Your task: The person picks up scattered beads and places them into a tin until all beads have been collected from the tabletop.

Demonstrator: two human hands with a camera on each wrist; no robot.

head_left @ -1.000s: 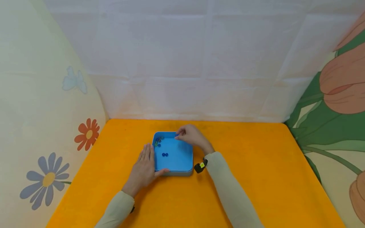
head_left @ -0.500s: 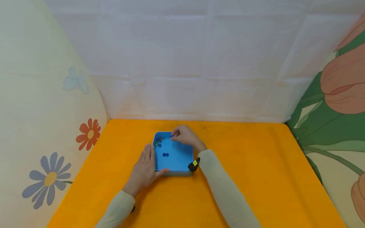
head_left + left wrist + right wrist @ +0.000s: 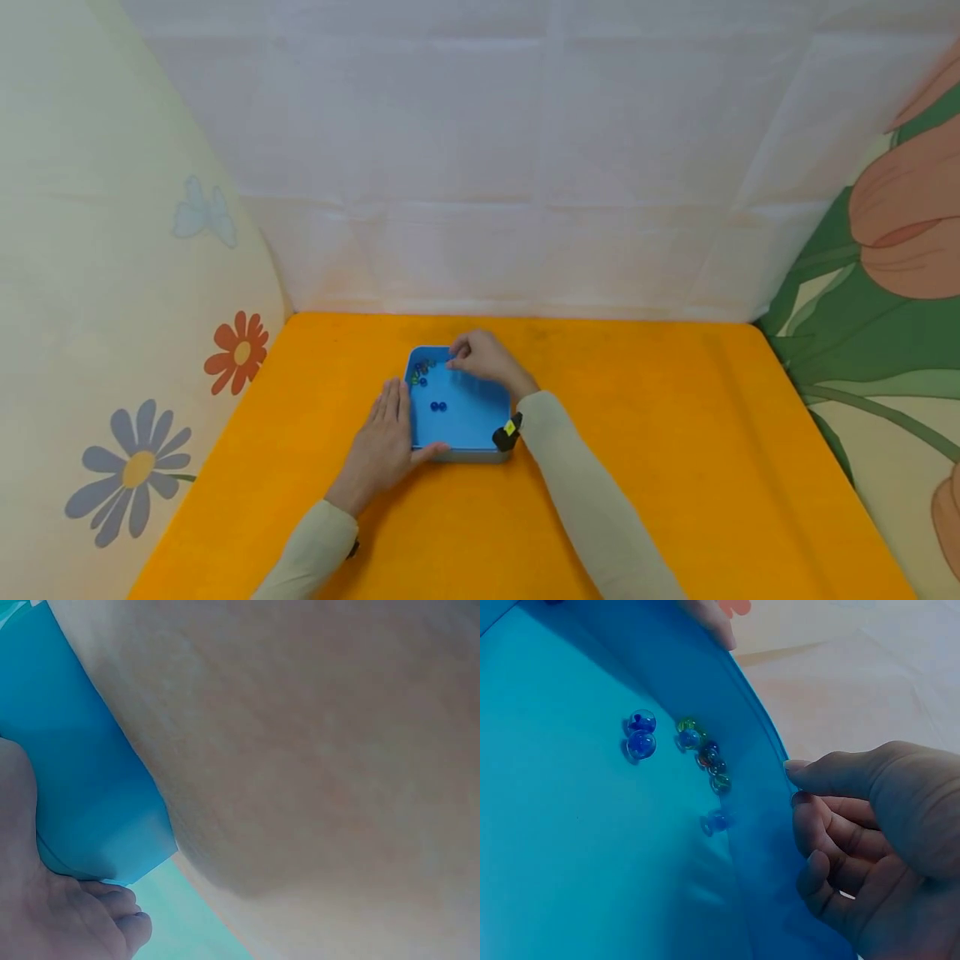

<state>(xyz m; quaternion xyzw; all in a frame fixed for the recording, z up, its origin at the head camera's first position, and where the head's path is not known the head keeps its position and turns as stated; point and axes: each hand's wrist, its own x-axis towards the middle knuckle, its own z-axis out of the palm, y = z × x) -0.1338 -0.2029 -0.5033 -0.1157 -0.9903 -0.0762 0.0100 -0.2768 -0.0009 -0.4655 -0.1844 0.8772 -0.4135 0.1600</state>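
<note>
My left hand (image 3: 381, 446) rests along the left side of a shallow blue tray (image 3: 472, 425), its thumb reaching along the front edge. In the left wrist view, skin fills most of the picture beside the blue side. Over the tray's back edge is my right hand (image 3: 487, 358). Its thumb and bent fingers stand slightly apart, with no marble visible between them. Just below, a blurred blue marble (image 3: 718, 819) lies or rolls near the back wall. Several blue, green and clear marbles (image 3: 707, 754) gather in the back left corner. Two blue marbles (image 3: 438, 407) touch near the middle.
An orange cloth (image 3: 675, 467) covers the table under the tray. A white sheet (image 3: 487, 167) hangs behind it. Flower-printed cloths stand on the left (image 3: 135, 292) and on the right (image 3: 915, 350).
My right hand has moved left along the back edge, then almost stopped. The blue marble it pinched no longer shows between its fingers. My left hand stays at the tray's side.
</note>
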